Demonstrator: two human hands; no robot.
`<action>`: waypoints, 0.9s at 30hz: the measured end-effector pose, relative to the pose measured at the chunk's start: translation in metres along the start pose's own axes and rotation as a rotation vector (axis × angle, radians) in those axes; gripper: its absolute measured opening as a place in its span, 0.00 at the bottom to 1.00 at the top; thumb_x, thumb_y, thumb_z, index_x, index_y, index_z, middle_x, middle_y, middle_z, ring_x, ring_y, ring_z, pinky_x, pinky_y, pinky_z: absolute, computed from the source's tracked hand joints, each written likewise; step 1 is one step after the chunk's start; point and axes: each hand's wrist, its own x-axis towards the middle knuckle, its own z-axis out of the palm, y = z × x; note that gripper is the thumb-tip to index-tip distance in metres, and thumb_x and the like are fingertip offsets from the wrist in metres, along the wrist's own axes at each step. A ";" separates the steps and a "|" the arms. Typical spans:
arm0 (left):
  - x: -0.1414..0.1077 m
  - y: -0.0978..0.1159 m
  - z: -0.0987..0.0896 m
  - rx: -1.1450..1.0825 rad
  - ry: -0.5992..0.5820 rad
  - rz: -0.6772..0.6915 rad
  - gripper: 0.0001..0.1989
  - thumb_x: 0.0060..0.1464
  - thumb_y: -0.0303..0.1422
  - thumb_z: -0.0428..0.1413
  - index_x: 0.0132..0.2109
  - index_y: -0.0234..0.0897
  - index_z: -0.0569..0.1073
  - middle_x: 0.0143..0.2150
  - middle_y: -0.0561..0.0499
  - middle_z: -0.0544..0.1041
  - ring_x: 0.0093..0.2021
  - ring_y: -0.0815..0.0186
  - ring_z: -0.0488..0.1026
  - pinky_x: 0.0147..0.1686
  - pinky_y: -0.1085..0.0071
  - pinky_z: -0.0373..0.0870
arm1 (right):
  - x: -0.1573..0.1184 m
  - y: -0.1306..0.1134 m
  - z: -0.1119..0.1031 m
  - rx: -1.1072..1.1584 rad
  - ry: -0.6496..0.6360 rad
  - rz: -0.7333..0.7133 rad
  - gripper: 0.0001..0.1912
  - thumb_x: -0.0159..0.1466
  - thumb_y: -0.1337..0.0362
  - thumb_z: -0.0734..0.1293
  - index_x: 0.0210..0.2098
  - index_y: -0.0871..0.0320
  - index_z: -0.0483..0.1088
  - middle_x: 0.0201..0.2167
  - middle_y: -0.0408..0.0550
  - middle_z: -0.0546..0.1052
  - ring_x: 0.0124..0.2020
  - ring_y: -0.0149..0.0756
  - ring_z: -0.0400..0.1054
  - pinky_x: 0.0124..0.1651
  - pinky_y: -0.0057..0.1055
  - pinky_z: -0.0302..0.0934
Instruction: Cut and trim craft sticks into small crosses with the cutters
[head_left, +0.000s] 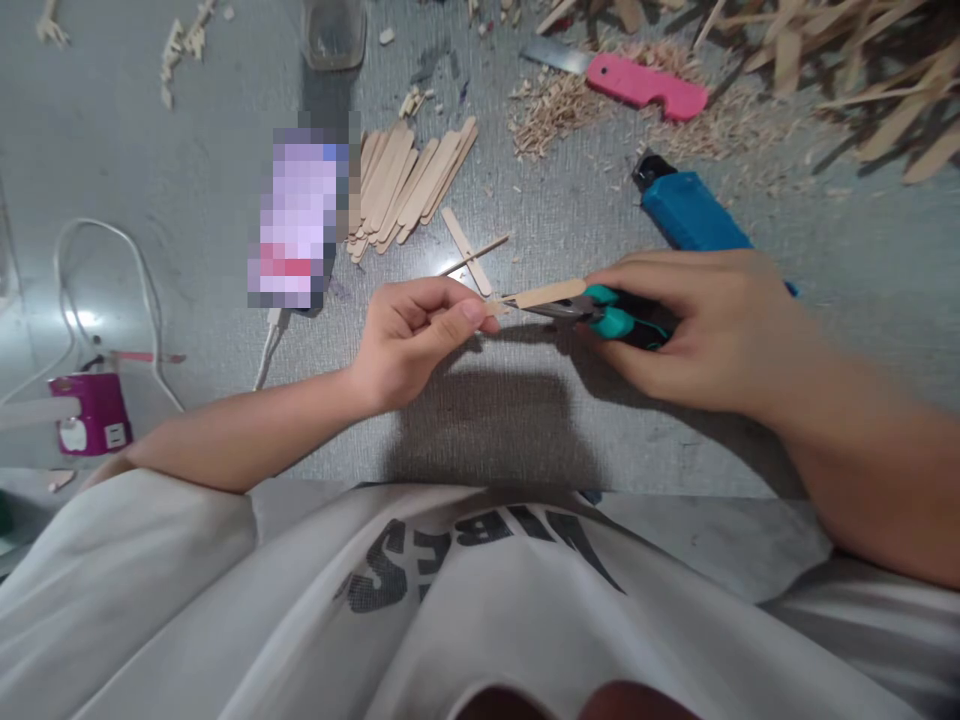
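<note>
My left hand (pixel 420 335) pinches one end of a flat wooden craft stick (pixel 550 293) between thumb and fingers. Wrapped in my right hand (pixel 705 325) is a pair of long-nose pliers (pixel 611 318) with black and teal handles. The metal jaws point left and lie along the stick, reaching close to my left fingertips. Whether the jaws grip the wood I cannot tell. Just beyond my left hand, a craft stick (pixel 459 240) lies on the table with a thin dark strip (pixel 484 250) across it.
A pile of craft sticks (pixel 397 190) lies beside a blurred-out phone (pixel 296 215) on a white cable. A pink folding knife (pixel 645 85) rests among wood shavings (pixel 551 115). Near my right hand is a blue cutter (pixel 694 210). More sticks (pixel 900 110) fill the far right; a purple adapter (pixel 91 412) sits left.
</note>
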 end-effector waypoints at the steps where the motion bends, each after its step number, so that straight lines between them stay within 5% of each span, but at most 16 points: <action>1: 0.000 0.001 0.000 0.007 -0.002 0.000 0.20 0.60 0.48 0.76 0.32 0.36 0.87 0.20 0.55 0.68 0.19 0.78 0.52 0.20 0.74 0.48 | 0.000 0.001 0.001 0.002 0.005 -0.007 0.07 0.66 0.65 0.70 0.43 0.47 0.76 0.31 0.42 0.81 0.27 0.41 0.75 0.29 0.38 0.63; 10: 0.001 0.000 -0.005 0.063 0.002 -0.022 0.21 0.57 0.50 0.77 0.32 0.36 0.88 0.20 0.54 0.70 0.19 0.78 0.53 0.19 0.74 0.45 | 0.004 -0.001 -0.009 0.040 -0.122 0.099 0.05 0.67 0.61 0.70 0.42 0.44 0.77 0.31 0.41 0.82 0.27 0.42 0.76 0.31 0.39 0.67; 27: 0.002 0.001 -0.001 0.048 0.024 -0.048 0.22 0.56 0.51 0.78 0.30 0.36 0.87 0.19 0.55 0.67 0.19 0.77 0.52 0.19 0.71 0.44 | 0.001 -0.001 -0.007 0.031 -0.130 0.139 0.05 0.66 0.59 0.69 0.41 0.45 0.78 0.28 0.42 0.81 0.25 0.43 0.74 0.31 0.40 0.64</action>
